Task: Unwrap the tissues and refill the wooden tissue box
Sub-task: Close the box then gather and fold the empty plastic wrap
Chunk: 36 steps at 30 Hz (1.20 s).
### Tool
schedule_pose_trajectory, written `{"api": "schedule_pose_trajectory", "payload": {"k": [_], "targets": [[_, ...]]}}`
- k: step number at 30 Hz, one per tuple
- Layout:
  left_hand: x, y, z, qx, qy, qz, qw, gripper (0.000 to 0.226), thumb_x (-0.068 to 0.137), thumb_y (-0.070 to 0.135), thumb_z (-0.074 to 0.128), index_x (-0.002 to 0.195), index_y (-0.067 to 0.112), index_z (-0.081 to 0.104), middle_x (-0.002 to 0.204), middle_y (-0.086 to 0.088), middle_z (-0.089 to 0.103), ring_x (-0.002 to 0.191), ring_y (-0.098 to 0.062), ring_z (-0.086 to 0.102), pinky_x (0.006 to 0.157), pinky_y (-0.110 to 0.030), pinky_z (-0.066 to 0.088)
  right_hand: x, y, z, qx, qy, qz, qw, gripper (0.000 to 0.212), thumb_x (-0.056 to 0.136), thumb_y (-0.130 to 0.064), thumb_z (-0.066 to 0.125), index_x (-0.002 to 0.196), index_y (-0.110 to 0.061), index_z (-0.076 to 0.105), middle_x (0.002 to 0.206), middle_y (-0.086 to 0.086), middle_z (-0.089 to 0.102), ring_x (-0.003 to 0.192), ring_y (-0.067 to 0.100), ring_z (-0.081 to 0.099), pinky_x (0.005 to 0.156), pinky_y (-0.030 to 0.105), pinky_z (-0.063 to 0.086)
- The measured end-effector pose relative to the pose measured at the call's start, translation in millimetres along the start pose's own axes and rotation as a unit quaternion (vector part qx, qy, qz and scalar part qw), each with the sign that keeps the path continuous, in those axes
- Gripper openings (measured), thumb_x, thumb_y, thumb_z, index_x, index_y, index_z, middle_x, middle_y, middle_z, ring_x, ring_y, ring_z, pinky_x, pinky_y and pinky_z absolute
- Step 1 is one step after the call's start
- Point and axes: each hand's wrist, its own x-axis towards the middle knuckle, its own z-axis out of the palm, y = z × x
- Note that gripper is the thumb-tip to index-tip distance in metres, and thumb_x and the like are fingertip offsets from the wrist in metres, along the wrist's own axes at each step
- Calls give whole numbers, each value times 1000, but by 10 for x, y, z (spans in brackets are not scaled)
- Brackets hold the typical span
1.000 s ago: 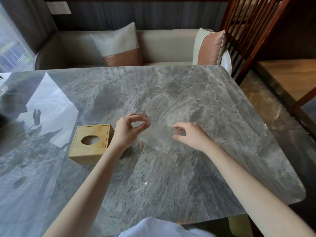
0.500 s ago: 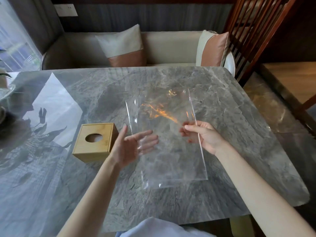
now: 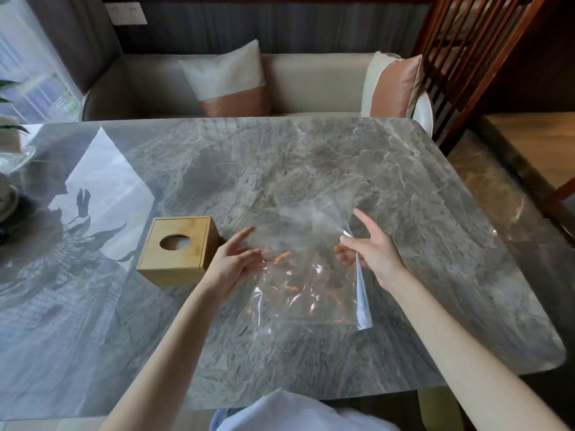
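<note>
no readable text, labels, brands or numbers anywhere, wooden box [image 3: 177, 250] plain on its faces, clear wrap [image 3: 311, 275] unprinted (only orange glints), wall plate [image 3: 126, 14] blank

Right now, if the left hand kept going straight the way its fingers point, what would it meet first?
Probably the clear plastic wrapper that the right hand pinches by its edge. The left hand is open, fingers aimed right and slightly away, almost at the film; depth is uncertain.

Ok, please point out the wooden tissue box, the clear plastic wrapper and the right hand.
wooden tissue box [image 3: 177, 262]: head view, on its top face below the round hole.
clear plastic wrapper [image 3: 306, 293]: head view, on its crinkled middle.
right hand [image 3: 375, 251]: head view, on the back of the hand.
</note>
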Motion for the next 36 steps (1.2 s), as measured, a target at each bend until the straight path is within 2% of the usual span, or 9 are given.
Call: {"api": "schedule_pose_trajectory", "payload": {"k": [5,8,11,14,19,22,26,32,36], "targets": [[-14,44,11,177,22,40,983,57,72,-5,71,126,1,52,98,-8,66,65,6,66,65,-8,53,-4,38,-53,-109,-58,14,992,49,75,-2,70,121,-10,55,83,2,69,62,-1,63,70,16,47],[-20,46,6,307,57,88,946,50,70,7,77,117,4,61,99,-10,71,86,-9,68,75,-13,52,-9,86,-66,-186,-69,0,980,56,67,9,74,119,-5,57,75,0,65,58,-7,59,69,14,47],[-57,45,19,396,94,144,902,27,73,14,75,98,6,72,89,-8,74,77,-8,63,60,1,42,-24,102,-68,-301,-28,-51,952,31,67,-4,77,96,-11,70,70,-7,60,61,1,54,69,20,42],[-53,59,21,449,98,162,873,18,74,18,74,90,8,75,83,-9,68,76,-15,61,55,-5,37,-51,39,-79,-342,-14,-68,937,13,70,-14,76,74,-23,68,90,-5,55,84,9,52,75,22,36],[45,160,-34,404,-40,74,911,15,68,23,76,80,18,70,92,2,54,85,-12,54,71,-19,39,-42,-171,-80,-191,-47,-33,980,20,77,-3,64,65,-19,61,95,14,69,87,12,58,75,21,40],[9,299,6,333,-176,23,926,14,66,14,71,73,22,62,71,14,67,75,-4,60,69,-10,43,-7,-263,-56,-159,-70,-15,985,13,82,-5,58,72,-14,61,72,5,71,58,4,58,53,16,41],[3,331,49,274,-259,-41,925,17,77,0,67,78,16,63,66,4,72,63,-7,66,62,-16,52,-6,-314,-51,-81,-83,71,991,12,85,-14,60,75,-14,67,61,-3,69,62,16,61,56,24,47],[172,136,234,103,-221,-113,963,30,82,-6,56,59,10,67,51,1,61,43,-6,54,45,-15,46,-268,4,-203,333,-46,129,933,57,93,-52,35,77,-17,76,67,1,71,60,15,67,60,26,57],[205,-57,601,30,-143,-147,978,36,84,-6,54,52,9,64,34,7,46,30,-2,39,43,-15,45,-420,357,-170,432,3,123,894,63,85,-59,41,96,-5,73,96,14,74,87,23,66,85,30,47]]}}
